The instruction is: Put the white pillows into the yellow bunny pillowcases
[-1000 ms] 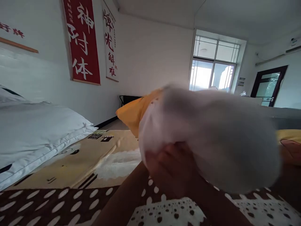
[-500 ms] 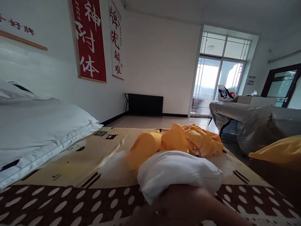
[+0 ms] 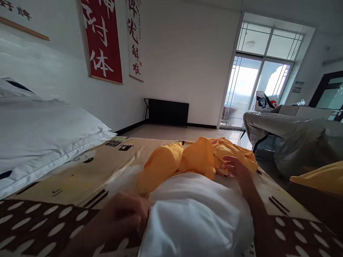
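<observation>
A plump white pillow [image 3: 195,217] lies in front of me on the bed. My left hand [image 3: 128,210], slightly blurred, is closed with curled fingers at the pillow's left edge and appears to grip it. Past the pillow's right side my right hand [image 3: 237,167] reaches forward. Its fingers are apart and stretched out, over or just touching the crumpled yellow cloth [image 3: 238,151] with red print. Beside that cloth lies more yellow-orange fabric [image 3: 197,157], partly hidden behind the pillow.
The bed has a beige and brown spotted cover [image 3: 77,182]. A large white pillow [image 3: 48,139] rests at the left. Yellow fabric [image 3: 321,176] shows at the right edge. Beyond stand a plastic-wrapped table [image 3: 289,126] and a black folded panel [image 3: 168,112] against the wall.
The white pillow now sits nearer to me and fills more of the view. Both hands have come into sight, left at its edge, right over the yellow cloth. The view has tilted down.
</observation>
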{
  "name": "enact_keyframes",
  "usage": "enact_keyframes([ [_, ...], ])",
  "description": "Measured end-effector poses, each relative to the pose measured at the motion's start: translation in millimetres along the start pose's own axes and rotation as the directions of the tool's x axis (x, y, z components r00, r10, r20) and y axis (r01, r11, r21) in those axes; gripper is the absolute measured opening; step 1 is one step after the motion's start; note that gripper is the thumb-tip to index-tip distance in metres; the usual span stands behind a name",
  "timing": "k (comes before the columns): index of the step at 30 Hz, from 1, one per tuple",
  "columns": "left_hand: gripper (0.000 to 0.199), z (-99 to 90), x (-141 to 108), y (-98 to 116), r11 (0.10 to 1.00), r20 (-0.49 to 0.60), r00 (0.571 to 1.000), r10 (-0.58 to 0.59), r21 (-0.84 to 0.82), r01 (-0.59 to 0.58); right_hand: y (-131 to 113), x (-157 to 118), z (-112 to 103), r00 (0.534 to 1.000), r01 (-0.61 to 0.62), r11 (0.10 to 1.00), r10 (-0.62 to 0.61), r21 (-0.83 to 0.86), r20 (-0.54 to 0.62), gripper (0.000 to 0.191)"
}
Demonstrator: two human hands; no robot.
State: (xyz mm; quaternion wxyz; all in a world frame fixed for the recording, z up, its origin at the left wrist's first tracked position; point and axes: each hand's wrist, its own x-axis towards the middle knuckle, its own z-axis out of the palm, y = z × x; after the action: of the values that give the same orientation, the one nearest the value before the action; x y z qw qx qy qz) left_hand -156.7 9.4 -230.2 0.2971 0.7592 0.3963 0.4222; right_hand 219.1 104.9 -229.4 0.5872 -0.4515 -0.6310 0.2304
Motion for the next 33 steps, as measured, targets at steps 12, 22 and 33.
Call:
enact_keyframes([
  [12,0.076,-11.0,71.2,-121.3,0.971,-0.561,0.814,-0.152,0.068,0.227,19.0,-21.6,25.2,0.622,-0.162,0.954,0.297,-0.252,0.725,0.022],
  [22,0.075,-7.9,69.7,-120.4,0.909,-0.414,0.819,-0.398,-0.061,0.411,72.1,1.1,47.1,0.968,-0.237,0.971,0.233,0.034,0.089,0.061],
  [33,0.033,-4.1,67.2,-82.5,0.958,-0.568,0.791,-0.230,0.009,0.285,75.5,-6.0,75.1,0.993,-0.093,0.994,0.097,-0.059,0.067,0.025],
])
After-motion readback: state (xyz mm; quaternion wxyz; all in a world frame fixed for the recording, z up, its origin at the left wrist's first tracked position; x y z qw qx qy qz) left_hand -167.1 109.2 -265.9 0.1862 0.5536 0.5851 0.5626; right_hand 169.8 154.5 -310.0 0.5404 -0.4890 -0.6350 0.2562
